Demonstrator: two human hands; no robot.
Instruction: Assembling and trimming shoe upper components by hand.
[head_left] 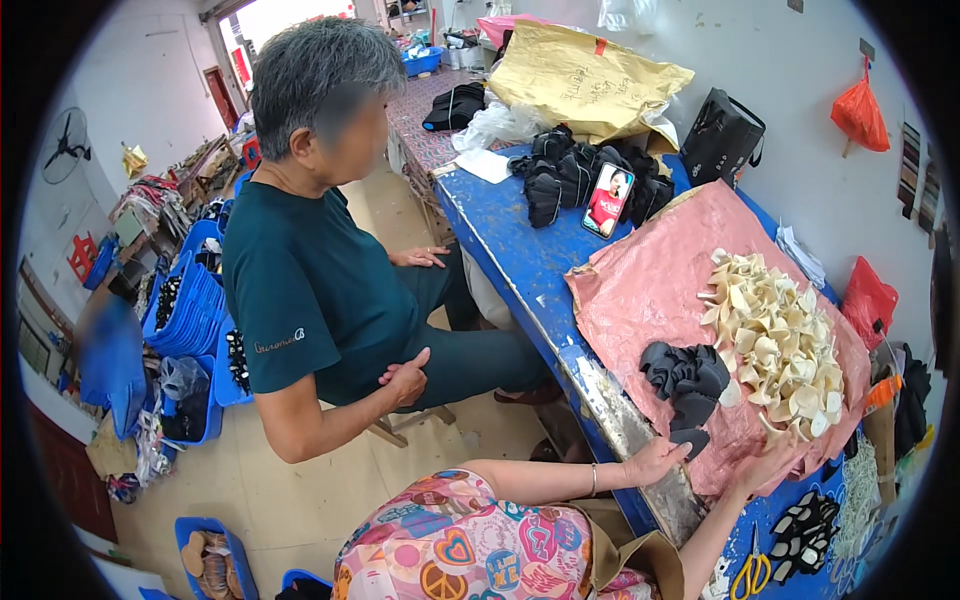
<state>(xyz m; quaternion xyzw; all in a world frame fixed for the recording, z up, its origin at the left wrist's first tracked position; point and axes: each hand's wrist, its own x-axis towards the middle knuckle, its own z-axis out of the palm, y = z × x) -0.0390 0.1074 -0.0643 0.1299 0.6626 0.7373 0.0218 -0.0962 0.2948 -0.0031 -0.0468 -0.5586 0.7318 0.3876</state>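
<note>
My left hand (657,462) is closed on the edge of a black rounded pad (690,441), pinched between thumb and fingers. Just beyond it, overlapping black pads (685,375) lie in a loose row on a pink woven sheet (640,290). My right hand (765,465) reaches to the near edge of a heap of cream, cupped pieces (775,340). Its fingertips blend in with those pieces, so whether they grip one is unclear. The pink sheet lies over the blue table (500,235).
Yellow-handled scissors (750,575) and black pieces with pale patches (803,535) lie by my right forearm. A phone (607,200) leans against black bundles (560,180). A seated person (310,250) is at the left. Blue baskets (190,310) stand behind them.
</note>
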